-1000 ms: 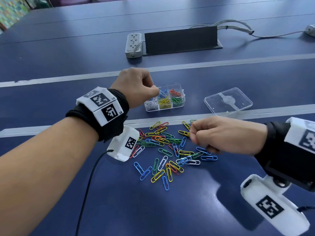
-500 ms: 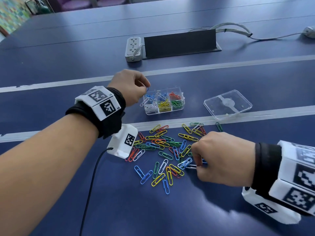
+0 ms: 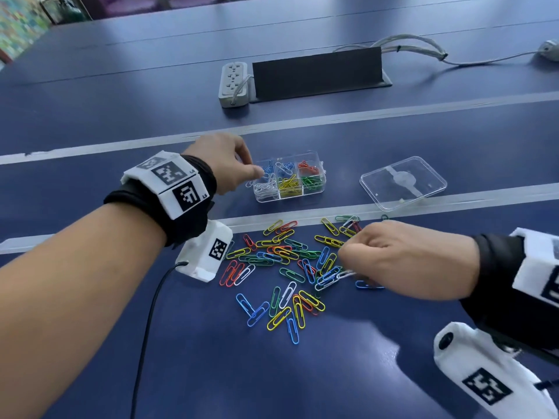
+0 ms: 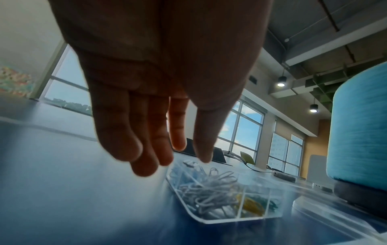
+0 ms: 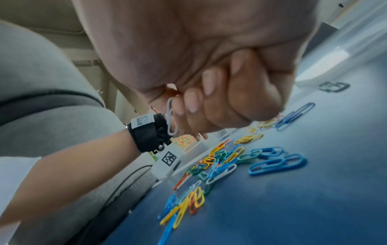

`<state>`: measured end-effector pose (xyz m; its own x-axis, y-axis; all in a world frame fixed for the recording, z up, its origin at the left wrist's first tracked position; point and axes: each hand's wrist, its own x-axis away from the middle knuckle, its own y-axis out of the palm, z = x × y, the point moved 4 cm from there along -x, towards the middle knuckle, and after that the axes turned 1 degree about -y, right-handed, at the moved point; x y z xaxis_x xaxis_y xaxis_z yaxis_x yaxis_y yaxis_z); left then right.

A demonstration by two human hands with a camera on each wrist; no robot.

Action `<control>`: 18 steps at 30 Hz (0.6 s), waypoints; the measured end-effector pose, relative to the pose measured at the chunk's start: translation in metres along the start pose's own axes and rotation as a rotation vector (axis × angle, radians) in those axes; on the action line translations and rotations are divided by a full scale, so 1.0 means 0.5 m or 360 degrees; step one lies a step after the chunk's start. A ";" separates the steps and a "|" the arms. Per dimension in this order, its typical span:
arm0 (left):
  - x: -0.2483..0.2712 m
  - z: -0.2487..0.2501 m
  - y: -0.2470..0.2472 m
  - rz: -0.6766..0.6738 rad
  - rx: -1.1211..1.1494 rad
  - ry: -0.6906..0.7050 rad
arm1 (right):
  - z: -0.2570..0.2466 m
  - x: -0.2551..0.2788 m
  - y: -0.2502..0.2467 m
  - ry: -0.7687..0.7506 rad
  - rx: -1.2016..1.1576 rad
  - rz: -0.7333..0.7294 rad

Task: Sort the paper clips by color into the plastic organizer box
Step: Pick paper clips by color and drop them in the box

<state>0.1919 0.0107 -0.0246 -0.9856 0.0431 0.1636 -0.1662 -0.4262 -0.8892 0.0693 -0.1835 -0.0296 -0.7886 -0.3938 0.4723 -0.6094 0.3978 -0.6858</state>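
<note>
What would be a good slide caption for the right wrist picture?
Right hand pinches a white paper clip above the mixed pile of colored clips on the blue table.

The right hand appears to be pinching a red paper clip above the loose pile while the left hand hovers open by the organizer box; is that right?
Not quite: the paper clip in the right hand is white, not red, as the right wrist view shows. The rest stands.

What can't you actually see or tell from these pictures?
- Head view: the right hand covers part of the paper clip pile, so clips under it stay hidden.
- Right wrist view: curled fingers hide most of the white paper clip they pinch.
- Left wrist view: blur muddles the organizer box; far compartments unreadable.
- Left hand hides the box's left corner in the head view.
</note>
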 end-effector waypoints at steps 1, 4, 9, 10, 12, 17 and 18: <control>0.003 -0.003 0.005 -0.0095 0.0056 -0.0029 | -0.002 -0.001 0.001 -0.0014 -0.0075 -0.0038; 0.003 -0.005 0.015 -0.0157 0.0128 -0.0019 | 0.000 -0.004 0.010 -0.0095 -0.0180 -0.0123; 0.010 0.023 0.004 0.0054 0.0018 0.0185 | 0.009 -0.006 0.018 -0.0036 -0.0404 -0.0263; 0.013 0.030 0.002 0.0075 -0.0027 0.0223 | 0.009 -0.006 0.017 -0.0015 -0.0483 -0.0278; 0.016 0.039 0.005 0.0049 -0.0056 0.0273 | 0.011 -0.005 0.014 0.0021 -0.0658 -0.0295; 0.026 0.047 0.019 -0.0026 -0.0096 0.0415 | 0.023 -0.010 0.002 0.0038 -0.0949 -0.0305; 0.027 0.047 0.020 -0.0033 -0.0072 0.0424 | 0.025 -0.011 0.000 0.0053 -0.0977 -0.0300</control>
<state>0.1775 -0.0141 -0.0213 -0.9545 0.2903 0.0687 -0.1816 -0.3825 -0.9059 0.0748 -0.1917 -0.0392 -0.6595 -0.4813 0.5774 -0.6661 0.7302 -0.1520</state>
